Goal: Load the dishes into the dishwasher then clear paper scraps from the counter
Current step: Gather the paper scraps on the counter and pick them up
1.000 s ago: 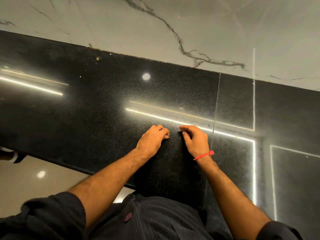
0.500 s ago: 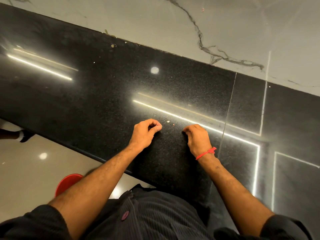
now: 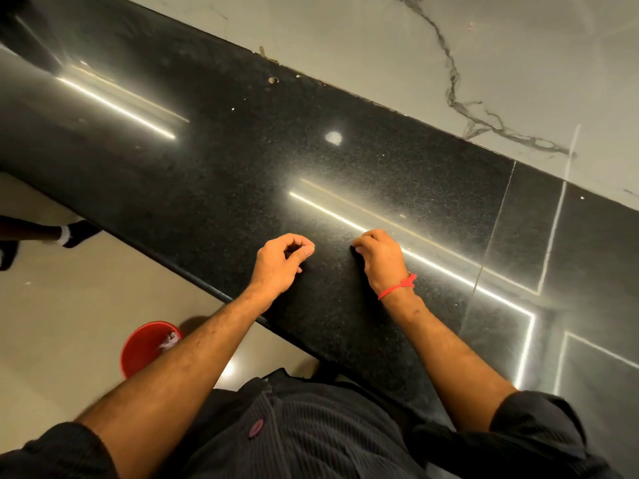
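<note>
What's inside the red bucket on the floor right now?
Pale crumpled scraps show against the inner wall of the red bucket. The left forearm covers its near side, so the rest of the contents cannot be seen.

Black speckled counter (image 3: pixel 214 174) runs corner to corner, polished enough to mirror strip lights as bright white lines (image 3: pixel 117 108) and one round spot (image 3: pixel 334 137). Behind it, a pale marble wall (image 3: pixel 380 50) with a dark vein (image 3: pixel 449 88) snaking down. Lower left, glossy beige floor (image 3: pixel 52 323), and a red bucket (image 3: pixel 145 347) standing on it beside the counter edge.
</note>
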The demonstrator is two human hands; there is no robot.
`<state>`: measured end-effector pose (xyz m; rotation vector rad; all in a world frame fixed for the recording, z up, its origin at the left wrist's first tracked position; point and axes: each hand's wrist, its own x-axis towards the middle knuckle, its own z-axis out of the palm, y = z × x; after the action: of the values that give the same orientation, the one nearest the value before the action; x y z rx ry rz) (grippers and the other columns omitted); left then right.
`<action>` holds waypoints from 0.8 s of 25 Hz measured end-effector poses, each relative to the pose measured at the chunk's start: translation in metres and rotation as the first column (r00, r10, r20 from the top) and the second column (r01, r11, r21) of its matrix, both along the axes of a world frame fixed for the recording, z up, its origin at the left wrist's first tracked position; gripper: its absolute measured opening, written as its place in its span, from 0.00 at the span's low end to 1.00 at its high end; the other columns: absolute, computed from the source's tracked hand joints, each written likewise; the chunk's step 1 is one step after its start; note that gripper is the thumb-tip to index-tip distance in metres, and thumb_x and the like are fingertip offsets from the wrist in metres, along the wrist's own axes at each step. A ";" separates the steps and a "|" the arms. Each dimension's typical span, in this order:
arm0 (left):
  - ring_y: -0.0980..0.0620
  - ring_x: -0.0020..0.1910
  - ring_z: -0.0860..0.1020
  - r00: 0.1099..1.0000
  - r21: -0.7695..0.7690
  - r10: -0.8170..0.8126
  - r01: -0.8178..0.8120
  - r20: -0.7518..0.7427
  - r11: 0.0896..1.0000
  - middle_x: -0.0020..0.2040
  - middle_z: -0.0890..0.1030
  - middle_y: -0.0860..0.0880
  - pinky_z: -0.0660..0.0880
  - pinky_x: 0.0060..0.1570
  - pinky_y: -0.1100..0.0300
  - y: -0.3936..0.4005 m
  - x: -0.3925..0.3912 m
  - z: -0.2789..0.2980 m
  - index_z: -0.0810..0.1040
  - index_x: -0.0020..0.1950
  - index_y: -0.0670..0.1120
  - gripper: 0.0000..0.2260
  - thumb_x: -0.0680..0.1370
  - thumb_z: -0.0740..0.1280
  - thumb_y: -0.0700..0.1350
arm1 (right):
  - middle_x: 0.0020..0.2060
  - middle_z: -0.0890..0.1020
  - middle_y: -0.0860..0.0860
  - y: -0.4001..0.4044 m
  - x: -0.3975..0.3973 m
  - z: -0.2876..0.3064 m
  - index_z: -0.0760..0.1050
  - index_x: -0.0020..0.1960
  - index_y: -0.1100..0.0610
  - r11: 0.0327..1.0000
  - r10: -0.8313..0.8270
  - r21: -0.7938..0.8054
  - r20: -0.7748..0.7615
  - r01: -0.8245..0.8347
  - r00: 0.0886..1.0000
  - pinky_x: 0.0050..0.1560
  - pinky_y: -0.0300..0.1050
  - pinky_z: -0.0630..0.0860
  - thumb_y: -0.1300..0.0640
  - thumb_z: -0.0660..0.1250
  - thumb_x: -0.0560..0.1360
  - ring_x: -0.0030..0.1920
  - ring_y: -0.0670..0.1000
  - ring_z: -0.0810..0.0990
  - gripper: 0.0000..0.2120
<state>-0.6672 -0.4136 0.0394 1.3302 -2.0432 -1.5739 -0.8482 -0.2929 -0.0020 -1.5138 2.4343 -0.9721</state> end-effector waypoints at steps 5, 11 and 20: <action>0.58 0.31 0.79 0.995 0.021 0.092 -0.092 -0.033 0.996 0.42 0.83 0.55 0.75 0.36 0.67 -0.010 0.040 -0.002 0.83 0.47 0.53 0.02 0.78 0.72 0.46 | 0.34 0.83 0.51 -0.031 0.004 0.016 0.80 0.42 0.59 0.970 -0.231 0.086 0.605 0.226 0.762 0.41 0.45 0.76 0.73 0.66 0.73 0.35 0.50 0.80 0.10; 0.58 0.35 0.79 0.920 0.144 0.361 -0.340 -0.154 0.929 0.40 0.83 0.53 0.75 0.34 0.68 -0.030 0.113 0.000 0.83 0.47 0.50 0.05 0.79 0.70 0.40 | 0.30 0.80 0.51 -0.086 0.100 0.060 0.78 0.45 0.63 0.976 0.119 -0.139 0.986 0.170 0.118 0.37 0.36 0.75 0.74 0.63 0.75 0.31 0.47 0.77 0.09; 0.52 0.41 0.78 0.760 0.288 0.630 -0.575 -0.159 0.766 0.41 0.82 0.46 0.77 0.36 0.65 -0.053 0.278 -0.033 0.81 0.48 0.47 0.05 0.80 0.68 0.38 | 0.30 0.80 0.51 -0.167 0.317 0.036 0.79 0.47 0.62 0.967 0.049 0.023 0.960 -0.254 0.275 0.38 0.39 0.77 0.72 0.65 0.75 0.31 0.47 0.77 0.08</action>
<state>-0.3895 -0.4663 0.0069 1.5668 -1.1270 -1.5684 -0.5317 -0.4603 0.0337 -0.6437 1.3542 -1.1070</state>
